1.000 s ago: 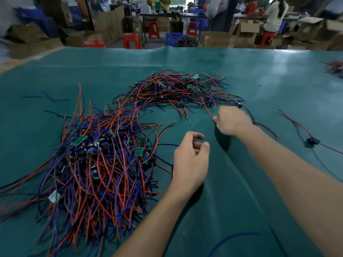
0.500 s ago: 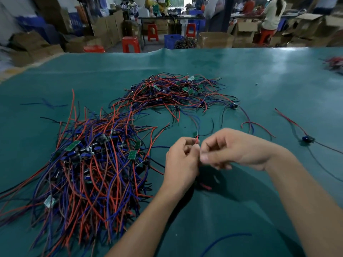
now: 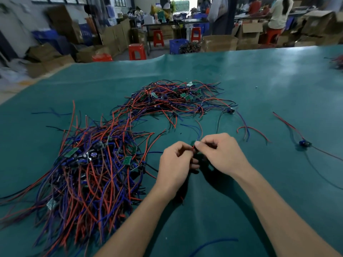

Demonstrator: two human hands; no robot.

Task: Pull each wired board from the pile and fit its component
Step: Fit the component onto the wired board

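Wired board between hands (pinched)

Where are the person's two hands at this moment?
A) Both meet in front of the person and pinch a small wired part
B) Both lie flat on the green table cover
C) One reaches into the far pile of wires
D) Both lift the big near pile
A: the left hand and the right hand meet over the green table cover, pinching a small wired part between them.

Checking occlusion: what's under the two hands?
Between left hand and right hand, a small wired board shows, red and blue leads rising. Below: green table mat in shadow. Any component is hidden by fingers.
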